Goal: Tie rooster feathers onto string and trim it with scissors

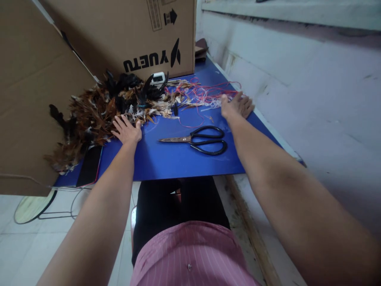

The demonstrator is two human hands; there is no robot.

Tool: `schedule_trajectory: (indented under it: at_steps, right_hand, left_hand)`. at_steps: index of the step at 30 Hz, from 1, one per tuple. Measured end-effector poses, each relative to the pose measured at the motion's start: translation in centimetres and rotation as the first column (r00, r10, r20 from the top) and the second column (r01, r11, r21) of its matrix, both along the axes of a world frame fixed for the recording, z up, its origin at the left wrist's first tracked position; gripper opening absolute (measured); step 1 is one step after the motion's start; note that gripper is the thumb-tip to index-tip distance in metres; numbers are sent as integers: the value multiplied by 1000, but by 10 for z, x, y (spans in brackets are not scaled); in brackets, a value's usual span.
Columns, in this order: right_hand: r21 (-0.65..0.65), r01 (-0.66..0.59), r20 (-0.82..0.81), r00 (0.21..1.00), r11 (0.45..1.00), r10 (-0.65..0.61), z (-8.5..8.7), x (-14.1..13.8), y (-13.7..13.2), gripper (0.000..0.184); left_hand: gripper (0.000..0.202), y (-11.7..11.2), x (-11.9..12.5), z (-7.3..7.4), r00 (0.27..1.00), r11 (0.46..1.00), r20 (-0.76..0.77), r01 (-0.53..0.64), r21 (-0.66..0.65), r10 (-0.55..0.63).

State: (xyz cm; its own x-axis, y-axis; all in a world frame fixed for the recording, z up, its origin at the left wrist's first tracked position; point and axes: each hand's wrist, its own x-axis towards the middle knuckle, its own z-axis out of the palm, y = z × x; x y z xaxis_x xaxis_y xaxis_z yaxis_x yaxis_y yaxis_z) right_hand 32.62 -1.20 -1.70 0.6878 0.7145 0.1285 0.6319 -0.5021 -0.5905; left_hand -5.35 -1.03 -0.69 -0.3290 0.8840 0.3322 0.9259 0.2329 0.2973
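Note:
My left hand (127,130) rests with spread fingers at the near edge of a heap of brown, black and white feathers (98,109). Nothing is held in it. On the right, my right hand (237,105) lies open beside a tangle of red and white strings (208,93), its fingers reaching toward the wall and partly over the string ends. Between my hands, a pair of black-handled scissors (208,140) lies on the blue tabletop (166,163), blades pointing left and dull with rust-like marks.
Behind the feathers stands a large cardboard box (104,35), with another cardboard panel (26,91) at the left. A small white device with a dark display (158,78) sits against the box. The white wall (321,91) borders the table's right side. A round stool (34,207) is low at left.

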Motion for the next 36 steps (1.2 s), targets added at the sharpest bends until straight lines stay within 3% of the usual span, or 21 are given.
schedule_trajectory:
  at_steps: [16,27,31,36]
  right_hand:
    - [-115,-268,162,945,956,284,-5,6,23,83]
    - [-101,-499,241,827,861,508,1,2,33,61]
    - [-35,-501,289,823,865,489,6,0,30,52]
    - [9,-379,350,868,925,353,14,2,27,52]
  left_hand:
    - [90,30,1,2,1000,994,-22,-19,-110,17]
    - [88,62,-3,-4,999,997,42,26,-71,-23]
    - [90,66,-3,-6,996,998,53,69,6,-69]
    - [94,61,-1,-3,984,984,101,135,119,-148]
